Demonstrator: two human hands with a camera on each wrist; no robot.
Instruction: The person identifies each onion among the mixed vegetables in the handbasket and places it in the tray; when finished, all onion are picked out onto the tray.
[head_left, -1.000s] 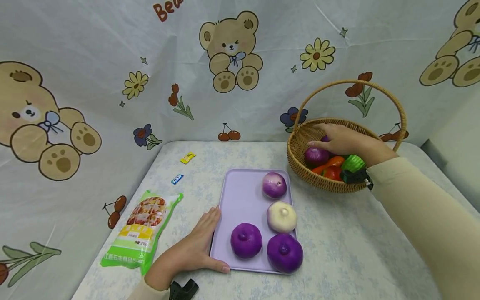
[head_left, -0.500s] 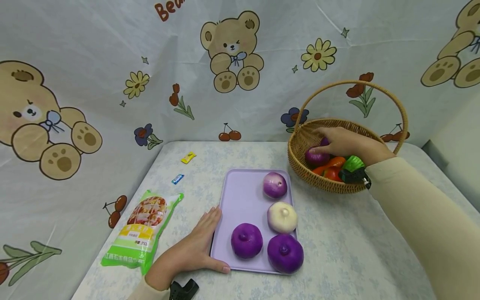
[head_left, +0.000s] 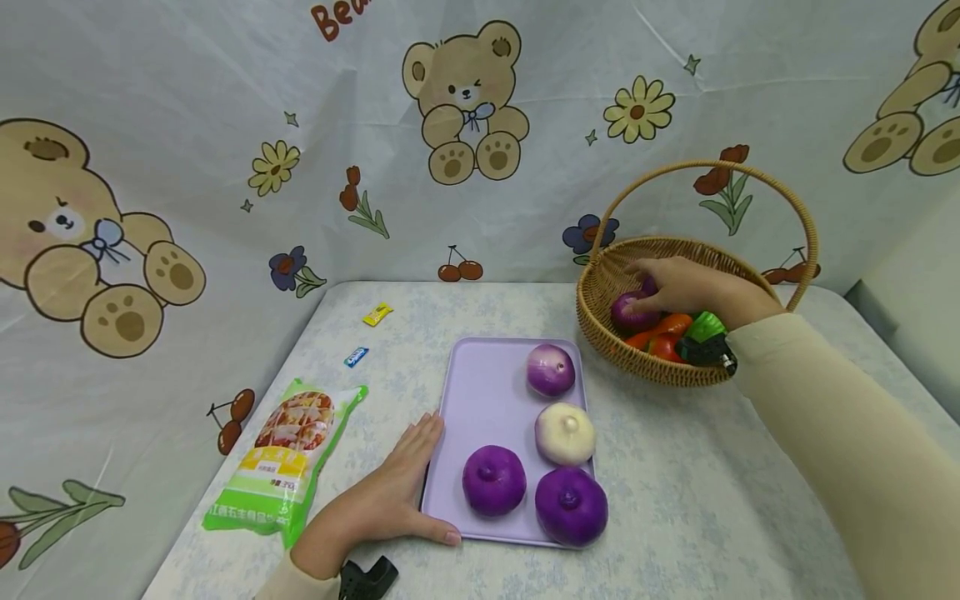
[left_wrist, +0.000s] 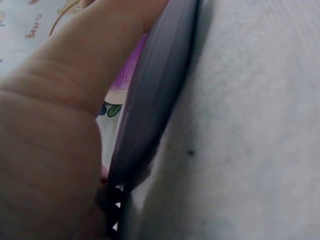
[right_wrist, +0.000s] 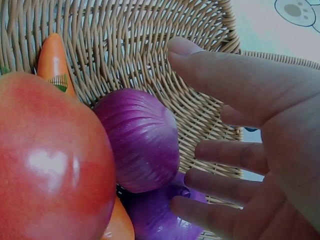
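Observation:
My right hand (head_left: 686, 287) reaches into the wicker basket (head_left: 626, 354) at the back right. In the right wrist view its thumb and fingers are spread, with nothing gripped between them. Beside them lies a glossy purple onion (right_wrist: 140, 140); the fingertips come close to a second purple onion (right_wrist: 162, 217) below it, and contact is unclear. My left hand (head_left: 386, 496) rests along the left edge of the lilac tray (head_left: 480, 392), fingers straight and thumb at the near corner. On the tray sit several onions, including a whitish one (head_left: 566, 435) and a deep purple one (head_left: 493, 481).
The basket also holds a red tomato-like item (right_wrist: 55, 155), a carrot-like orange item (right_wrist: 52, 57) and a green vegetable (head_left: 707, 327). Its tall handle (head_left: 701, 165) arches above. A green food bag (head_left: 285, 458) and two small wrappers, yellow (head_left: 377, 314) and blue (head_left: 356, 357), lie left.
Inside the basket my right hand has shifted slightly, dipping a little lower over the purple onions. My left hand and the tray stay put.

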